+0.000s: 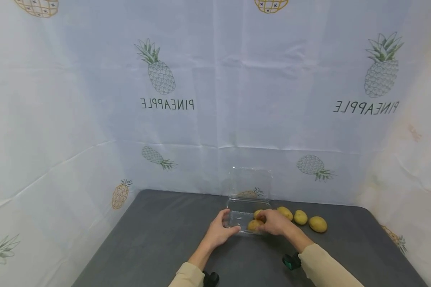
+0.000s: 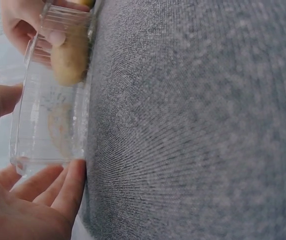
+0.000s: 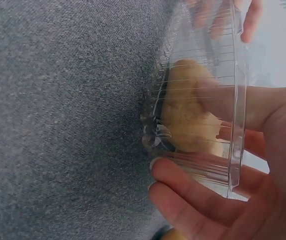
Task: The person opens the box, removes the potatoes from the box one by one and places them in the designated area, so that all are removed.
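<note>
A clear plastic clamshell container [image 1: 240, 218] sits at the table's back, its transparent lid [image 1: 249, 181] raised against the curtain. Around its left end, my left hand [image 1: 218, 231] grips with the thumb at the front and fingers on the end wall, as the left wrist view also shows. Two potatoes [image 1: 255, 225] lie in the container's right half. My right hand [image 1: 275, 222] reaches over the right end and holds a potato [image 3: 183, 107], thumb against it inside the box. Two of its fingertips [image 3: 170, 172] stay outside, by the end wall.
Three more potatoes [image 1: 317, 224] lie in a row on the dark grey table [image 1: 158, 239], right of the container. A pale curtain [image 1: 215, 119] printed with pineapples hangs behind the table and along both sides.
</note>
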The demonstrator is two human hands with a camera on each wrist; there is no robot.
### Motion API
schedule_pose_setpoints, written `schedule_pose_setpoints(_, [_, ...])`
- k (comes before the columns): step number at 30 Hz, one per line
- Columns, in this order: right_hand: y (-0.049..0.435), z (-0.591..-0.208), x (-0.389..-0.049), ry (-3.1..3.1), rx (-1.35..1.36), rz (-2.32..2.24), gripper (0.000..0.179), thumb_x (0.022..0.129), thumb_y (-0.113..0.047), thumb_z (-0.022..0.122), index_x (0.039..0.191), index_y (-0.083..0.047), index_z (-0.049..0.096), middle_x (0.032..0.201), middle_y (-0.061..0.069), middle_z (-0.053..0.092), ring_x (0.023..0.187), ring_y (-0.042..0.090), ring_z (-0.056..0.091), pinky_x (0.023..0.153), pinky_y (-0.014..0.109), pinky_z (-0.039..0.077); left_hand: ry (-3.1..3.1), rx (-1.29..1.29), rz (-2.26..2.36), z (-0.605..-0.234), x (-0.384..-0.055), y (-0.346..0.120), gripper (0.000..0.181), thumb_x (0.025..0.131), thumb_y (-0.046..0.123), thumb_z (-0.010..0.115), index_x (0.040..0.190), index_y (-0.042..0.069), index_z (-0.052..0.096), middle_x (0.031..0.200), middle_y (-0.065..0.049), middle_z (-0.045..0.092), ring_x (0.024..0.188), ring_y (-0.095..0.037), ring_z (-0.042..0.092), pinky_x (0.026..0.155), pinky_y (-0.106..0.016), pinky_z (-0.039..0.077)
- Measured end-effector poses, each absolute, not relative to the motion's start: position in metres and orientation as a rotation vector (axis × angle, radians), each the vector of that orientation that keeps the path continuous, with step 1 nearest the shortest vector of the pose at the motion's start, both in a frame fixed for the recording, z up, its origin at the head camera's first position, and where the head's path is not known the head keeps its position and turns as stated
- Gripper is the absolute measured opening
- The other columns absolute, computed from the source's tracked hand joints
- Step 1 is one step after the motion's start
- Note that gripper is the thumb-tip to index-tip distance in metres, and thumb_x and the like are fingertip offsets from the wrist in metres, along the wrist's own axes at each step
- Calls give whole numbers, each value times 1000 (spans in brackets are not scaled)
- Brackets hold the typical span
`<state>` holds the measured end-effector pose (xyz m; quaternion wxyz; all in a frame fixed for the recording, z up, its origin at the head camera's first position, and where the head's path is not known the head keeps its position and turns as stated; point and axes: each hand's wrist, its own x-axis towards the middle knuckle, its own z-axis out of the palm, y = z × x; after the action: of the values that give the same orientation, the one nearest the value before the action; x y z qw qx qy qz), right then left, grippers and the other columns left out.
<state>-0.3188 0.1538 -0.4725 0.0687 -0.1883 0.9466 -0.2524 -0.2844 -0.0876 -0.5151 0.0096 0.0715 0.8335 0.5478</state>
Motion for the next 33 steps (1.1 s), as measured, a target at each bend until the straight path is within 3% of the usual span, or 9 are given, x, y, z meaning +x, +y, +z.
schedule_pose_setpoints(20, [171, -479, -317, 2792, -724, -895, 44, 87, -26, 82, 123, -3, 71, 116, 9, 70, 102, 29, 66, 85, 52, 55, 2616, 223, 1695, -511, -282, -84, 77, 86, 28, 83, 148, 3, 46, 141, -26, 53, 124, -45, 57, 91, -55, 54])
schedule_pose_setpoints(33, [179, -468, -315, 2935, -661, -915, 42, 88, -31, 81, 124, -10, 72, 110, -2, 70, 97, 18, 64, 81, 44, 54, 2640, 208, 1674, -512, -281, -84, 78, 86, 31, 82, 150, 5, 44, 142, -25, 53, 123, -43, 58, 89, -55, 54])
